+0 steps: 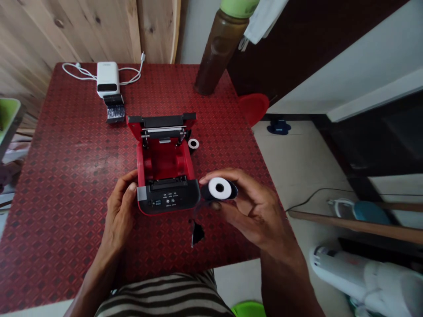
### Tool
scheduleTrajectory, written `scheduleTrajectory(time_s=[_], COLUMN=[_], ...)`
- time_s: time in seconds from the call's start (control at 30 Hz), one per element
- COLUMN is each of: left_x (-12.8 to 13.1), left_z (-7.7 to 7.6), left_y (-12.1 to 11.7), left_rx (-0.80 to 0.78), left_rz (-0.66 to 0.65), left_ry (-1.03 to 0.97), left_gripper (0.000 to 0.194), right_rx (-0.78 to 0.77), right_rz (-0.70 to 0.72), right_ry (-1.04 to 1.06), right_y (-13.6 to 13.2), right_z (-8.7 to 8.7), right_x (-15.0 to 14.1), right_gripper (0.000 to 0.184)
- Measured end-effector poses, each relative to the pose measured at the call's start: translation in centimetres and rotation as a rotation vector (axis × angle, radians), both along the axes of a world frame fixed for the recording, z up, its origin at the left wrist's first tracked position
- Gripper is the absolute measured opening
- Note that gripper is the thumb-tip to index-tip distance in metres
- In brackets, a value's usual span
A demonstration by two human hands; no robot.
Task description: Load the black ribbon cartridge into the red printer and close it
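The left hand (123, 211) is loosely curled, thumb and fingertips at the left wall of the red device (161, 198), though whether it grips or only steadies I cannot tell; the right hand (254, 207) is part-closed, thumb and fingers spread around a dark roll (220, 188); this roll lies just off the device's front right corner, right hand nearer, its white end facing up, so its long axis stands crosswise to the side-to-side width of the open bay (161, 160)
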State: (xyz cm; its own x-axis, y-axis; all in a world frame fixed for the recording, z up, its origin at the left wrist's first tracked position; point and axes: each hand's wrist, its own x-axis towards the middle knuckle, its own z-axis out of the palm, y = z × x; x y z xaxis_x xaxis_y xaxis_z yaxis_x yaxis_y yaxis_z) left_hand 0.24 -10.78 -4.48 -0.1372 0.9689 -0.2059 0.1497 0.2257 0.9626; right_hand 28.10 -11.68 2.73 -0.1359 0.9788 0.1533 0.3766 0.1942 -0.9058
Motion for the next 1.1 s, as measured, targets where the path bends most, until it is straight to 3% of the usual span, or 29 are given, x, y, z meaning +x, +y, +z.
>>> scheduleTrajectory(time_s=[0.27,0.4,0.63,0.83,1.1], left_x=[0.2,0.1,0.0,0.0,-0.1], left_z=[0.2,0.3,0.3,0.4,0.4], left_y=[0.0,0.0,0.1,0.1,-0.1], left_rx=[-0.034,-0.04,-0.007,-0.015,-0.025], left_rz=[0.003,-0.009,-0.037,-0.035,-0.038], left_ry=[-0.106,-0.106,-0.083,-0.071,-0.087], left_gripper=[0.043,0.043,0.045,0.044,0.044], right_rx=[0.371,0.463,0.286,0.117,0.041], right_rz=[0.154,0.191,0.234,0.287,0.319], right_ry=[-0.509,-0.735,-0.978,-1.111,-1.101], right_y=[3.8,5.2,7.5,10.1,11.0], right_z=[1.1,1.1,-0.2,0.1,-0.2], right_x=[-3.2,-5.6,-7.9,-9.3,-10.1], right_gripper=[0.025,0.015,0.018,0.022,0.028])
